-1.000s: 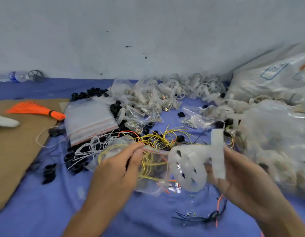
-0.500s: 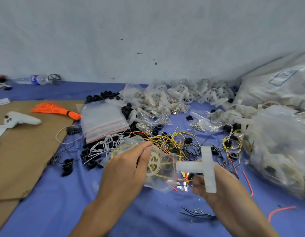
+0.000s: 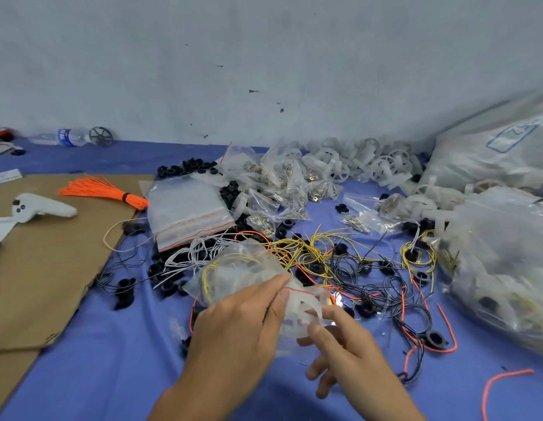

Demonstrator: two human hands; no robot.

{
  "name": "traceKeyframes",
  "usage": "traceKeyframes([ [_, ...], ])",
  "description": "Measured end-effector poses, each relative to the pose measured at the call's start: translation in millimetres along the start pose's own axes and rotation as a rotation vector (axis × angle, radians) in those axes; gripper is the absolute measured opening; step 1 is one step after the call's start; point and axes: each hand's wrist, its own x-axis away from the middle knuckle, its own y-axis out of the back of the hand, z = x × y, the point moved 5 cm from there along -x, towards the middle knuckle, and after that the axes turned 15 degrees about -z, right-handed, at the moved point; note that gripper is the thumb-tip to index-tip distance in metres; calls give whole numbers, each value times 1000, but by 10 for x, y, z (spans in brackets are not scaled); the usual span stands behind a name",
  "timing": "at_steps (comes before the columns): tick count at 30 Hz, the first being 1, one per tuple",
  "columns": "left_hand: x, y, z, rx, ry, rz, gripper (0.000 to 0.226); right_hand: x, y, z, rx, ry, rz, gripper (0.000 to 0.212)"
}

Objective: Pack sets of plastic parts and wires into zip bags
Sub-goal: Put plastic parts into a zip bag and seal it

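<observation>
My left hand (image 3: 233,332) pinches a clear zip bag (image 3: 240,275) at its red-lined mouth. Yellow wire is coiled inside the bag. A white plastic wheel part (image 3: 300,314) sits mostly inside the bag's mouth, and my right hand (image 3: 340,357) pinches the part and the bag's edge from below right. Loose yellow wires (image 3: 309,247), black wires (image 3: 355,268) and white wires (image 3: 197,250) lie tangled on the blue cloth (image 3: 112,375) just beyond. A stack of empty zip bags (image 3: 185,214) lies behind them.
Brown cardboard (image 3: 45,262) covers the left, with an orange wire bundle (image 3: 103,192) and a white controller (image 3: 42,208) on it. Small filled bags (image 3: 282,183) and white wheel parts (image 3: 385,168) pile up at the back. Large full bags (image 3: 501,262) crowd the right.
The white plastic part, held free in my right hand before, has gone into the bag's mouth. My right hand moved left to the bag. The view has shifted.
</observation>
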Motion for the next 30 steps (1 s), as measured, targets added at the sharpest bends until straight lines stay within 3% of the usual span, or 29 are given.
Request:
traceKeyframes([
  [3, 33, -33, -29, -6, -55, 22, 44, 14, -70, -2, 101, 105, 65, 37],
  [6, 70, -73, -80, -13, -115, 14, 40, -10, -213, 57, 345, 339, 177, 28],
  [9, 82, -79, -111, -25, -142, -13, 38, -59, -371, 224, 568, 741, 106, 18],
  [13, 64, -49, -130, -47, -165, -28, 38, -86, -649, 380, 659, 940, -16, 26],
  [19, 53, -31, -63, -34, -196, -19, 32, -190, -734, 286, 949, 694, 237, 29],
  [20, 66, -52, -54, -28, -206, 2, 37, -198, -790, 163, 1094, 651, 208, 30],
  [21, 79, -66, -40, -18, -206, 14, 41, -299, -716, 182, 1362, 634, 46, 30],
  [22, 81, -64, -29, -9, -208, 12, 43, -245, -616, 93, 1603, 429, 138, 33],
  [23, 74, -53, -24, -2, -212, 1, 42, -242, -718, 97, 1836, 387, 36, 33],
  [24, 58, -32, -23, 11, -213, -15, 38, -232, -931, -11, 1890, 318, -25, 31],
  [25, 42, -10, -21, 30, -212, -32, 33, -224, -1065, -23, 1887, 309, -24, 33],
  [27, 28, 34, -13, 53, -200, -46, 32, -256, -874, 158, 1590, 246, 128, 35],
  [28, 37, 50, -3, 58, -188, -41, 35, -308, -730, 299, 1390, 319, 218, 31],
  [29, 54, 64, 6, 60, -181, -41, 37, -229, -616, 369, 1331, 435, 184, 25],
  [30, 82, 72, 19, 64, -177, -42, 39, -111, -751, 332, 1112, 512, 328, 22],
])
